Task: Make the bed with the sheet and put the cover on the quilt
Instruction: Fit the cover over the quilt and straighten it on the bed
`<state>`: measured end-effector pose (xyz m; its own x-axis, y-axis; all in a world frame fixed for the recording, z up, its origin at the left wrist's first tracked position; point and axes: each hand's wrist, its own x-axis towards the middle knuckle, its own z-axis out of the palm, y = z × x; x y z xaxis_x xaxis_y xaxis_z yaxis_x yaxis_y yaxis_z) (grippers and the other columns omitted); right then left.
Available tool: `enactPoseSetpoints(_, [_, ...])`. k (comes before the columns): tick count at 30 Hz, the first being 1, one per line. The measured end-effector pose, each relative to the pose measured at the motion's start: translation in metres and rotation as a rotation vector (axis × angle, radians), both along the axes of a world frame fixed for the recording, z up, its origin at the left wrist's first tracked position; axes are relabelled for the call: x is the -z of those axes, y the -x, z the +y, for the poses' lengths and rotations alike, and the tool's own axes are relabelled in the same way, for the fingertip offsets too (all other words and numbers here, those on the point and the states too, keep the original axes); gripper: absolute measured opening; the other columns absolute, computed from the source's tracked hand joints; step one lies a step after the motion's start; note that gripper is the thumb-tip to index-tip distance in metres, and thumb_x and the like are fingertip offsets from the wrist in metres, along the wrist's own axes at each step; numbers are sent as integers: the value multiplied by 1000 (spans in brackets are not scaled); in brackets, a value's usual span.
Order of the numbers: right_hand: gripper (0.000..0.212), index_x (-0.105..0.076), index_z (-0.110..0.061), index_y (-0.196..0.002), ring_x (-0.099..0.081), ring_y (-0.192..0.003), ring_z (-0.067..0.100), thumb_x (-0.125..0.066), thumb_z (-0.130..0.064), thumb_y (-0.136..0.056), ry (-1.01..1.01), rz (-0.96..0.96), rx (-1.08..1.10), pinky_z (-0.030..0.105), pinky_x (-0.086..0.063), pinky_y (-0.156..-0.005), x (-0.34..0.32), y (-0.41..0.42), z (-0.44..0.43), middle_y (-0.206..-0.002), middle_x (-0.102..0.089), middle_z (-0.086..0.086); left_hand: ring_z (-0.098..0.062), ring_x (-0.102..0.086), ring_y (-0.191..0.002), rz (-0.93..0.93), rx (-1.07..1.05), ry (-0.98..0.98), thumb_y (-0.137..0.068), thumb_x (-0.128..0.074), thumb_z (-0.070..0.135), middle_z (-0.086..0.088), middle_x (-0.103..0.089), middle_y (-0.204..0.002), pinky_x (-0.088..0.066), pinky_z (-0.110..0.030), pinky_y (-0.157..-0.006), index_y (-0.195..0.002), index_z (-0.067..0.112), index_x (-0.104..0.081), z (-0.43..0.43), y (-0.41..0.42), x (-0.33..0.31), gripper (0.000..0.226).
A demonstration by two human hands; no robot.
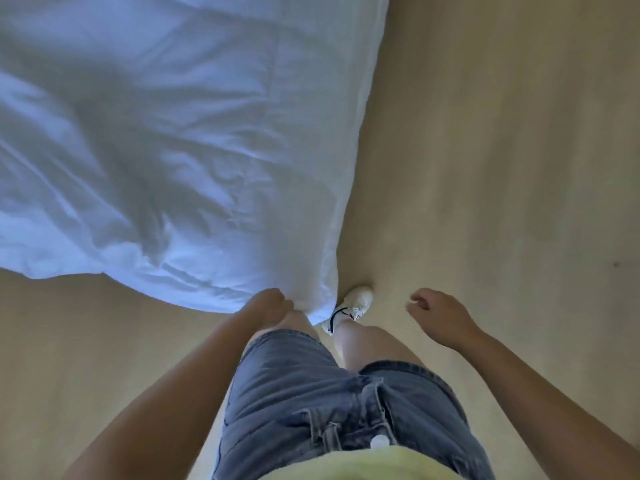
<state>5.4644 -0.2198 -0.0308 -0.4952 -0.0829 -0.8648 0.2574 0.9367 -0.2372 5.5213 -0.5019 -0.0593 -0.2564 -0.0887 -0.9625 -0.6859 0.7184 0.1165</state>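
Left hand [268,303]: fingers curled against corner of rumpled white cloth bedding [156,150], grip unclear. Right hand [440,317]: fingers loosely curled, holding nothing.

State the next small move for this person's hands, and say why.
Probably bring the right hand across to the white bedding near its corner. The left hand seems to grip that bedding's near edge alone, while the right hangs loosely curled over the floor, holding nothing; two hands would likely spread it better.
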Motion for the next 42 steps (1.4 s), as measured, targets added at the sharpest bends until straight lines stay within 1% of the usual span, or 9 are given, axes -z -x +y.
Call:
enactPoseSetpoints(2, [31,-59,-10,-119,-57,-106,23,-48,-28,-96,-2,17,42,32,-44,-90,-7,9,35,-119,-62,6,-28,-46,-125,3,115,-114,-99,-41,25,-13,-47,-139,-35,-31,-102,-132,2,-49,43,28,-6,41])
enactPoseSetpoints(6, [33,-57,-12,-124,-55,-109,21,-48,-29,-97,22,37,129,28,-41,-88,-11,33,72,-122,-60,5,-27,-44,-126,100,198,-111,-100,-40,28,-10,-44,-142,-34,-32,-102,-133,6,-47,94,97,-19,41])
enactPoseSetpoints(13, [33,-59,-11,-121,-56,-104,19,-48,-30,-96,62,35,80,26,-41,-83,-10,119,98,-120,-61,6,-17,-46,-96,257,126,-153,-92,-47,26,5,-51,-102,-36,-27,-84,-118,16,-53,127,206,-31,28])
enactPoseSetpoints(19, [27,-61,-9,-113,-54,-92,17,-49,-26,-96,38,77,116,25,-38,-77,-11,257,101,-115,-63,8,-26,-53,-113,396,246,-124,-96,-44,26,-11,-57,-123,-37,-27,-88,-116,13,-56,112,330,-34,27])
enactPoseSetpoints(29, [19,-64,-13,-104,-55,-92,15,-50,-21,-94,134,145,174,26,-37,-75,-20,528,85,-102,-62,1,-23,-38,-133,172,550,-15,-101,-35,34,-7,-41,-145,-31,-31,-106,-139,11,-41,78,578,-42,45])
enactPoseSetpoints(33, [17,-64,-13,-99,-57,-89,18,-50,-22,-93,140,141,81,28,-39,-71,-13,644,95,-100,-65,4,-28,-49,-122,128,474,-5,-101,-36,28,-11,-55,-122,-39,-30,-92,-115,-1,-56,92,679,-33,38])
enactPoseSetpoints(36, [19,-64,-9,-102,-58,-92,22,-50,-20,-93,124,153,-11,32,-44,-77,-16,748,111,-102,-65,7,-27,-52,-116,118,338,9,-100,-39,24,-14,-55,-126,-40,-31,-93,-119,-1,-57,110,770,-36,36])
enactPoseSetpoints(39, [20,-64,-10,-102,-59,-92,21,-51,-24,-93,127,159,-70,33,-46,-81,-27,848,118,-100,-66,6,-22,-53,-94,219,12,-36,-96,-45,22,-12,-56,-105,-42,-31,-85,-97,3,-56,119,867,-48,22])
enactPoseSetpoints(42, [21,-64,-7,-102,-59,-94,23,-52,-23,-94,132,116,-107,32,-45,-81,-35,936,115,-102,-66,8,-25,-58,-94,378,-312,-82,-90,-52,26,-10,-62,-104,-46,-38,-91,-102,8,-61,123,957,-64,23])
